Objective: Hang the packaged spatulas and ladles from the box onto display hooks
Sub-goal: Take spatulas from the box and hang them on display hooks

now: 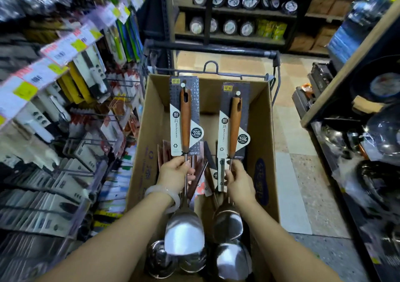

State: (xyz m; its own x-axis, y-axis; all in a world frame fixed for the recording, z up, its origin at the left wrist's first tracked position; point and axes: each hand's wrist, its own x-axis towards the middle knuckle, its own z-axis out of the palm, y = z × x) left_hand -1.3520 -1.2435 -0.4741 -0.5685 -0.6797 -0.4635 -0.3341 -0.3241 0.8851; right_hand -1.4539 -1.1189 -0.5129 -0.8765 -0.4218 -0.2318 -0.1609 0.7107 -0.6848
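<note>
My left hand grips the metal shaft of a packaged spatula, held upright over the cardboard box; its steel blade hangs below my wrist. My right hand grips a second packaged spatula the same way, with its steel head low in the box. Both have wooden handles on grey-and-white backing cards. More steel ladles and packaged utensils lie inside the box. Display hooks with carded kitchen tools stick out on the left.
The box rides in a trolley with a black handle bar. Price tags and hanging knives crowd the left rack. Pots and pans fill the right shelves. Dark shelving stands ahead across the tiled aisle floor.
</note>
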